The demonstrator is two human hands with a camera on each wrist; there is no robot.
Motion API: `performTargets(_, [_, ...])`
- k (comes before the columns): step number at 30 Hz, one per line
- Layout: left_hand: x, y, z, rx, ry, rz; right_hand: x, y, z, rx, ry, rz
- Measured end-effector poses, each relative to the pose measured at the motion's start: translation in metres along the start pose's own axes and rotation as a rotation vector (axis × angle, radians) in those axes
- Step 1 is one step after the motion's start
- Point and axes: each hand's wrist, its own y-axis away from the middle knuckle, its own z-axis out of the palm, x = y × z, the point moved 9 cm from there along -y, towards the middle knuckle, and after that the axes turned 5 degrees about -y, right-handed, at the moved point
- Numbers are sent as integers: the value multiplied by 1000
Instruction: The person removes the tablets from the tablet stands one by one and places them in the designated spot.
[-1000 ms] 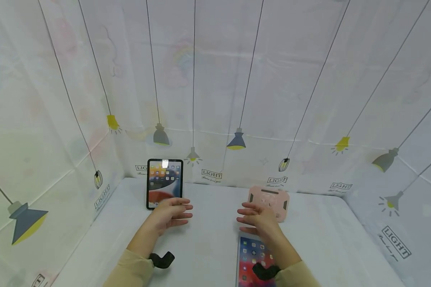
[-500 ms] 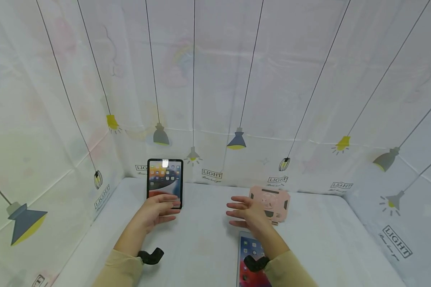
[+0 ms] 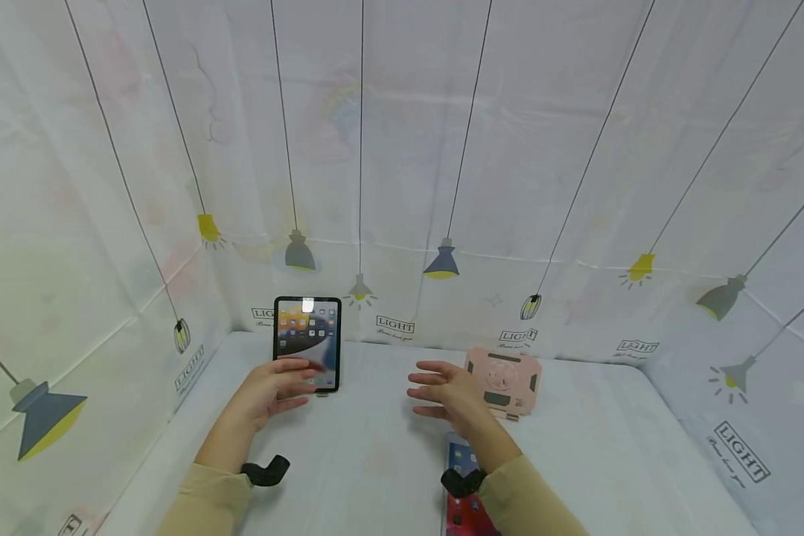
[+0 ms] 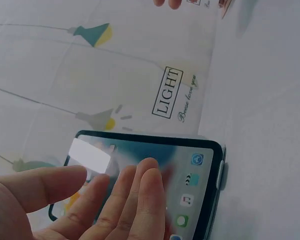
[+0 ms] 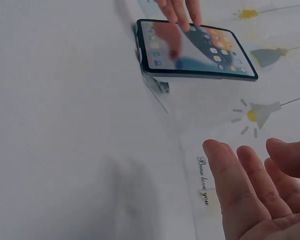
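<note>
A small tablet [image 3: 307,342] with a lit screen stands upright on a stand at the back left of the white table; it also shows in the left wrist view [image 4: 155,190] and the right wrist view [image 5: 195,50]. My left hand [image 3: 278,387] hovers just in front of its lower edge, fingers straight, holding nothing. My right hand [image 3: 445,394] floats open mid-table, left of a pink stand [image 3: 502,380]. A second tablet [image 3: 465,487] lies flat under my right forearm, partly hidden. My left fingers [image 4: 135,200] are close to the screen.
White cloth walls printed with hanging lamps [image 3: 442,264] enclose the table [image 3: 375,447] at the back and both sides. Black straps [image 3: 264,473] sit on both wrists.
Both hands have moved left. The left hand has slid toward the standing tablet's lower left; the right hand has left the pink stand and uncovered it.
</note>
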Motion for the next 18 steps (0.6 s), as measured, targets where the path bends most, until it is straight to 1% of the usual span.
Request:
performTargets(3, [1, -1, -6, 6, 0, 3, -1, -5, 5, -18, -2, -2])
performTargets(10, [3, -3, -20, 17, 39, -5, -2, -17, 17, -53, -10, -10])
performTargets(18, [-1, -2, -38, 48, 32, -23, 1, -22, 36, -82, -28, -11])
